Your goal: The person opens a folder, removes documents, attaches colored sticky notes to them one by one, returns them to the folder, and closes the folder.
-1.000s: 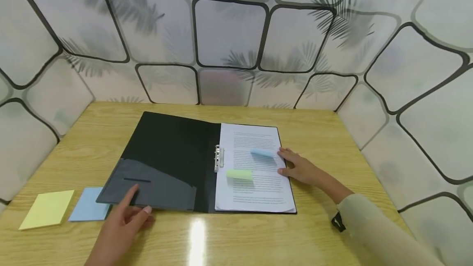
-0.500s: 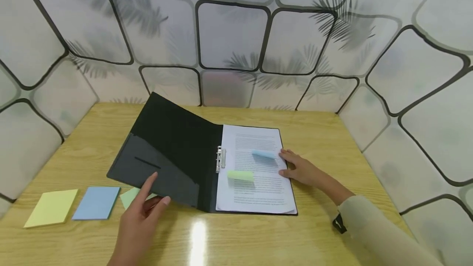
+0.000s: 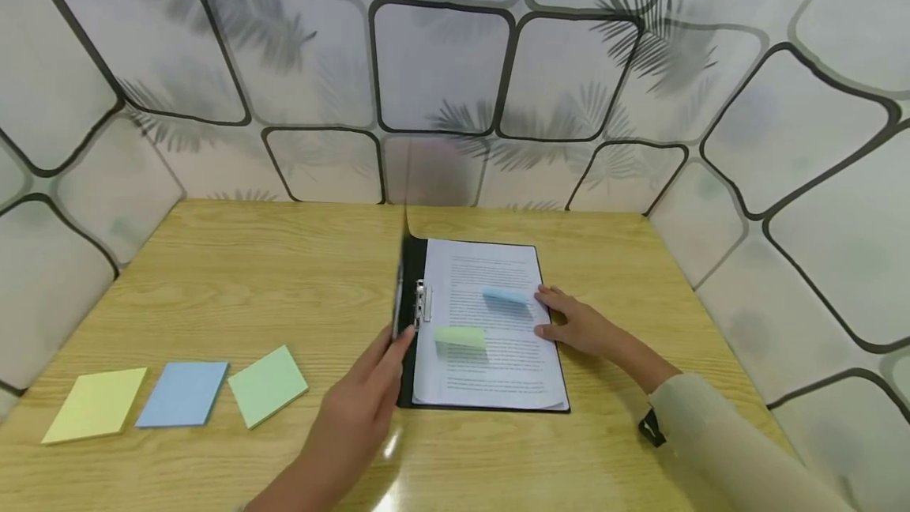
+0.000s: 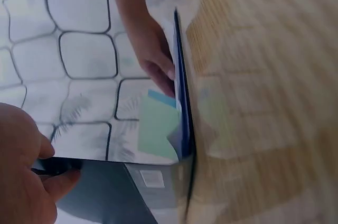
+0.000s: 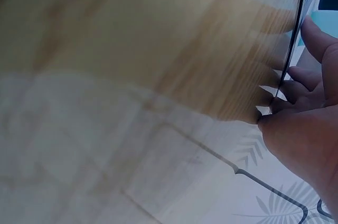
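Note:
A black ring-binder folder lies on the table, its front cover raised nearly upright and seen almost edge-on in the head view. My left hand grips that cover's edge, thumb on one side and fingers on the other. Printed sheets sit in the folder beside a metal clip. Stuck on the top sheet are a blue sticky note and a light green one, both with lifted edges. At the right edge of the sheets rests my right hand, fingers relaxed.
Left of the folder, yellow, blue and green sticky-note pads lie in a row on the wooden table. A patterned wall closes off the back and both sides.
My left hand has moved right and swung the folder's cover up from lying flat to nearly upright, uncovering the green pad. The right hand stays at the sheets' edge.

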Demonstrator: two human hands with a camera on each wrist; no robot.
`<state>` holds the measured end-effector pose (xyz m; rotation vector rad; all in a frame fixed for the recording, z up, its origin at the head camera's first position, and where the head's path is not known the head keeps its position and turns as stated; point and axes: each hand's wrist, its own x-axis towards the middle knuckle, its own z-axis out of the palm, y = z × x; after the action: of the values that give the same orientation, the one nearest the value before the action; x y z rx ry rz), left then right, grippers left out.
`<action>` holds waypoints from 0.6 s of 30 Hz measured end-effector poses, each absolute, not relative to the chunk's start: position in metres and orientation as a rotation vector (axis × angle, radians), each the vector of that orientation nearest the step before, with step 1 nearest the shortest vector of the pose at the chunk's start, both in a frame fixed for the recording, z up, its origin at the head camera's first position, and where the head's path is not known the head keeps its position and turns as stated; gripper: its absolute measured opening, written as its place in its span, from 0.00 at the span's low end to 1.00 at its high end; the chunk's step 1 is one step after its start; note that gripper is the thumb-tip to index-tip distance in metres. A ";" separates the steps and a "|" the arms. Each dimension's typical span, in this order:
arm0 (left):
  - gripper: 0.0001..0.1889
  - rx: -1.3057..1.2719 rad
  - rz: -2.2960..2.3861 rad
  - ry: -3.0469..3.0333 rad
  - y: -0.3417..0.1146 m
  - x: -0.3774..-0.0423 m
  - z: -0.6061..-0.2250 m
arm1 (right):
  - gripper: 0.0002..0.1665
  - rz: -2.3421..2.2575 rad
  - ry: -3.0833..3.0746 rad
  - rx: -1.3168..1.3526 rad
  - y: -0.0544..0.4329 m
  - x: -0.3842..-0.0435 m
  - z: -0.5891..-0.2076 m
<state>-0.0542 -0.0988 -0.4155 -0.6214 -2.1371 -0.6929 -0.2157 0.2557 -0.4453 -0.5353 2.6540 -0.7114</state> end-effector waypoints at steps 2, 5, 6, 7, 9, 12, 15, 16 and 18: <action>0.21 -0.697 -0.637 -2.118 -0.088 -0.057 -0.415 | 0.47 -0.718 2.653 -0.539 0.256 -0.216 -0.445; 0.22 -0.784 -0.587 -2.125 -0.076 -0.060 -0.415 | 0.46 -0.718 2.656 -0.551 0.257 -0.216 -0.445; 0.23 -0.809 -0.588 -2.132 -0.074 -0.061 -0.415 | 0.46 -0.723 2.656 -0.551 0.257 -0.216 -0.445; 0.23 -0.830 -0.600 -2.137 -0.072 -0.063 -0.416 | 0.46 -0.723 2.658 -0.552 0.257 -0.216 -0.445; 0.24 -0.871 -0.628 -2.136 -0.069 -0.065 -0.417 | 0.46 -0.725 2.658 -0.552 0.256 -0.217 -0.444; 0.22 -0.912 -0.672 -2.093 -0.066 -0.069 -0.417 | 0.45 -0.731 2.654 -0.554 0.256 -0.217 -0.444; 0.19 -0.924 -0.709 -2.037 -0.064 -0.071 -0.418 | 0.45 -0.734 2.647 -0.565 0.256 -0.217 -0.444; 0.18 -0.905 -0.722 -2.054 -0.063 -0.071 -0.418 | 0.44 -0.742 2.646 -0.566 0.256 -0.217 -0.444; 0.17 -0.877 -0.763 -2.106 -0.062 -0.071 -0.419 | 0.42 -0.767 2.647 -0.579 0.256 -0.217 -0.444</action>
<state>-0.0712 -0.0621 -0.4193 -0.8767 -2.1060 -0.7628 -0.2174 0.2565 -0.4442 -0.5792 2.6466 -0.7668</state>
